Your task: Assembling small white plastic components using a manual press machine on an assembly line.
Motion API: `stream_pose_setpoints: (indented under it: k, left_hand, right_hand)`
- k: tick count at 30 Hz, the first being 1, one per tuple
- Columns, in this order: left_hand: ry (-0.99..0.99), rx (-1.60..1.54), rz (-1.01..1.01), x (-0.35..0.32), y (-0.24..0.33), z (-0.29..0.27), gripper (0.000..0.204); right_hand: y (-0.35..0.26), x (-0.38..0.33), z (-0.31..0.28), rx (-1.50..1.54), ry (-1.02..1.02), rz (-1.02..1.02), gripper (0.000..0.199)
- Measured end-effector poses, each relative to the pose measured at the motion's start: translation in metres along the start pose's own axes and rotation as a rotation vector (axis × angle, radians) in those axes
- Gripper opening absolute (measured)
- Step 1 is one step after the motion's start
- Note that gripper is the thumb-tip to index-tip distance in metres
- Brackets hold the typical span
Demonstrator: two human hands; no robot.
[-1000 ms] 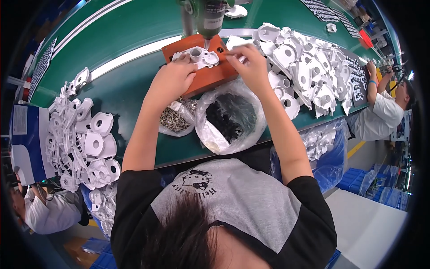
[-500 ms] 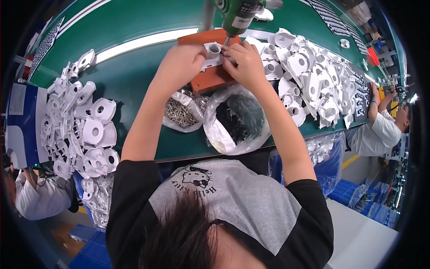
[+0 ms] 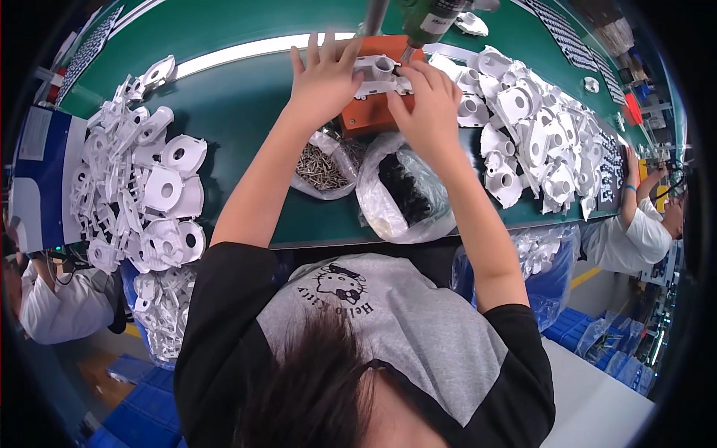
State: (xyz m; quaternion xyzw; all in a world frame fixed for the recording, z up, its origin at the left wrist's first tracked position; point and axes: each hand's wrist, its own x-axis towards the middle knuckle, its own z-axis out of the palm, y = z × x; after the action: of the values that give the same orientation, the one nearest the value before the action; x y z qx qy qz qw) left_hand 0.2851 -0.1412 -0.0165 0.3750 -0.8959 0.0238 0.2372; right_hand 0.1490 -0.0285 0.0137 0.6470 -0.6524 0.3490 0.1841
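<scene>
A white plastic part (image 3: 382, 69) with an upright round collar lies on an orange fixture block (image 3: 366, 113). My left hand (image 3: 323, 88) is open at the part's left end, its fingers spread and pointing away from me, with the thumb side against the part. At the right end, my right hand (image 3: 431, 104) has its thumb and fingers closed about the part; a small dark piece shows by the index fingertip. Just above that hand is the tip of a green power screwdriver (image 3: 436, 21). Exactly what the right fingertips touch is partly hidden.
Nearer me are a bag of screws (image 3: 323, 168) and a clear bag of small black pieces (image 3: 407, 190). White plastic parts are heaped on the left (image 3: 123, 187) and right (image 3: 534, 134). A co-worker (image 3: 635, 224) sits at far right, another person (image 3: 63, 302) at far left.
My left hand's fingers have spread out from a curled grip on the part. The right hand stays at the part's right end. The whole view has shifted slightly.
</scene>
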Motion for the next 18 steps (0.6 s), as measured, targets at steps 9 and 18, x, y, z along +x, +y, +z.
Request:
stream_pose_setpoints:
  k: [9,18]
  left_hand:
    - [-0.117,-0.328,-0.211,0.008,-0.012,0.007,0.085]
    - [-0.17,-1.0,-0.376,0.008,-0.022,0.026,0.099]
  right_hand:
    - [-0.081,-0.056,0.02,0.12,-0.52,-0.273,0.013]
    - [-0.08,-0.052,0.032,0.226,-0.638,-0.165,0.016]
